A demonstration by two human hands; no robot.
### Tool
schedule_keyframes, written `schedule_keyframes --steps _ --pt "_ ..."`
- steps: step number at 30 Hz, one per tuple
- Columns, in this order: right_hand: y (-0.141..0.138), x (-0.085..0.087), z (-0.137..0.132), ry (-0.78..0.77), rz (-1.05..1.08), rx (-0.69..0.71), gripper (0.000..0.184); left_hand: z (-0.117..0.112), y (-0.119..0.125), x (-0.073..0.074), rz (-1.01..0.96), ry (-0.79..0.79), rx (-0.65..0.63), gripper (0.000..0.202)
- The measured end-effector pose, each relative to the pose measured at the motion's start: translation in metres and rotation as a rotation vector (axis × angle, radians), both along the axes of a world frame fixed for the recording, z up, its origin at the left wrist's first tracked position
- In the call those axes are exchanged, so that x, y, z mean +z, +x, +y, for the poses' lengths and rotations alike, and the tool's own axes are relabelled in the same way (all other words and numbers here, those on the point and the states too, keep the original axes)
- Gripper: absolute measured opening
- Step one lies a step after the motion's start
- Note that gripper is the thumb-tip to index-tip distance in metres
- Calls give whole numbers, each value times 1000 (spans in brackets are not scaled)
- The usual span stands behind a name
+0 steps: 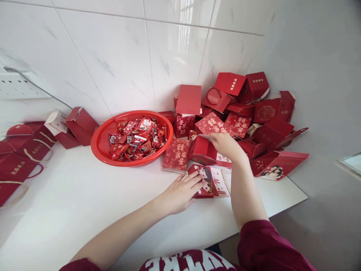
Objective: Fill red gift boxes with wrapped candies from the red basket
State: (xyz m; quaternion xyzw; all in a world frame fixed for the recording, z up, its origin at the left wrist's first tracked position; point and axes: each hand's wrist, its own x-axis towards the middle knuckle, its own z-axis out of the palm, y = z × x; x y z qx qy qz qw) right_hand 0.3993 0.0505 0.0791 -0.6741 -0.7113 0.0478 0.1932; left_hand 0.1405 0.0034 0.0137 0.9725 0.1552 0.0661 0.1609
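My left hand [182, 192] lies with fingers stretched out over the left end of a red and white candy box [221, 182], which has cartoon figures printed on it and rests flat on the white table [118, 218]. Just behind that box, my right hand [224, 145] has its fingers closed on the top edge of a plain dark red box [204, 150]; its fingertips are partly hidden. A patterned red box [175, 155] with gold characters lies to the left of the dark red one.
A red plastic basket [98, 152] full of wrapped candies [138, 141] stands left of my hands. Several red boxes [265, 113] are heaped against the tiled wall at right. Red bags with rope handles [21, 162] and folded boxes [81, 126] stand at the far left.
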Motion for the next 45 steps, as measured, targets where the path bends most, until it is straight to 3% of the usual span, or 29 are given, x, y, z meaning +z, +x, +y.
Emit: schedule_keyframes --steps 4,6,9,11,15,17,19,22,26,30,33,35,37,41,45 --pt "4 15 -13 296 67 -200 29 14 4 -8 -21 -73 -37 68" --pt "1 23 -21 369 94 -302 27 18 6 -8 -47 -40 -3 64" --pt "-15 32 -34 412 154 -336 29 9 0 7 -139 99 -4 50" --pt "-32 36 -43 424 207 -257 31 -7 -13 28 -255 230 -98 41" --pt "-77 35 -60 330 311 64 26 -44 -57 80 -520 499 -296 24" --pt "-101 26 -65 230 353 238 23 -53 -81 98 -603 547 -253 19" --pt "-122 11 -67 129 418 383 19 -52 -101 105 -621 469 -132 22" --pt "-147 -16 -67 23 589 477 13 -39 -124 96 -596 245 111 34" --pt "-161 -34 -70 136 668 500 17 -30 -145 71 -434 40 331 39" --pt "-159 -29 -74 175 568 737 13 -39 -155 54 -375 -34 404 27" --pt "-156 -30 -75 68 540 900 12 -45 -158 45 -461 15 323 14" --pt "-155 -36 -74 -12 531 956 25 -48 -159 41 -513 72 239 11" --pt "-154 -43 -73 -79 503 979 52 -51 -159 39 -486 91 208 12" --pt "-152 -54 -73 -174 464 1011 113 -56 -157 39 -237 75 288 55" --pt "-152 -60 -74 -202 445 1019 135 -58 -153 32 -94 14 370 93"
